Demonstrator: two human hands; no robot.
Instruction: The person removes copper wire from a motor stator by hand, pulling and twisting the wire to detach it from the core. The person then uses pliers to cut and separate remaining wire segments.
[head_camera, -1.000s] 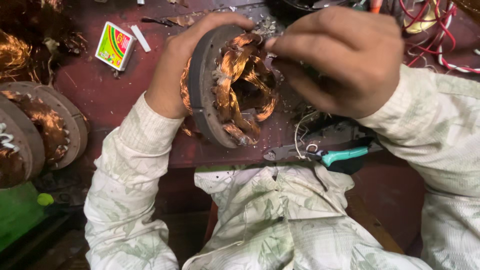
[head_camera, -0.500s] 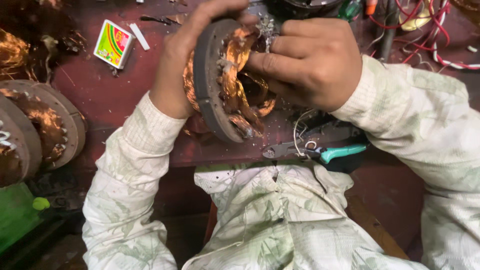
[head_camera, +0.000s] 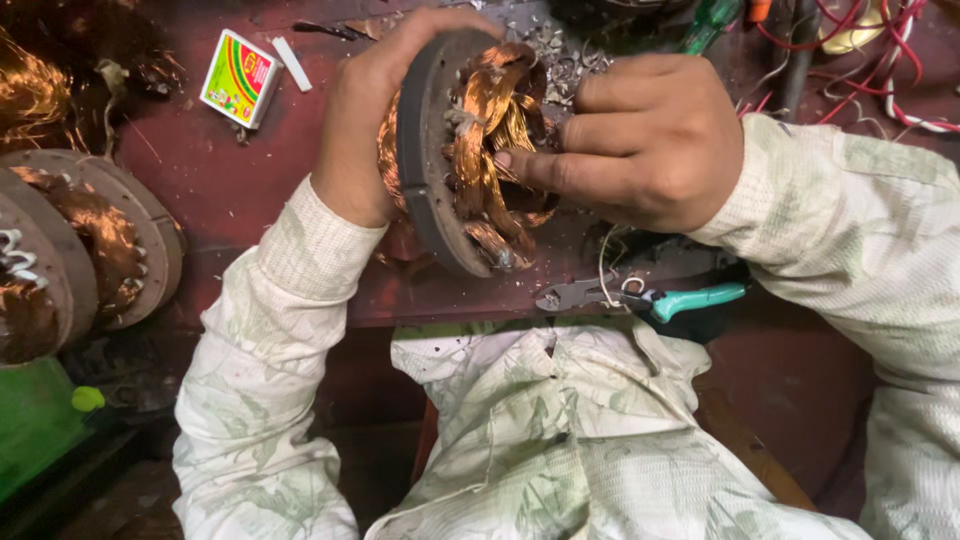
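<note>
A round grey motor stator (head_camera: 425, 150) wound with copper wire coils (head_camera: 490, 130) stands on edge on the dark red bench (head_camera: 220, 190). My left hand (head_camera: 365, 110) grips its rim from the far side and holds it upright. My right hand (head_camera: 640, 140) is curled at the open face, its fingertips pushed into the copper coils near the centre. Both sleeves are pale and leaf-patterned.
Green-handled pliers (head_camera: 640, 296) lie at the bench's near edge under my right hand. Two more wound stators (head_camera: 95, 240) lean at the left. A small colourful box (head_camera: 238, 78) and white stick lie behind. Red and white wires (head_camera: 880, 50) tangle at the back right.
My right hand has drawn closer and pushed its fingers into the coils. The stator has tipped a little more upright in my left hand.
</note>
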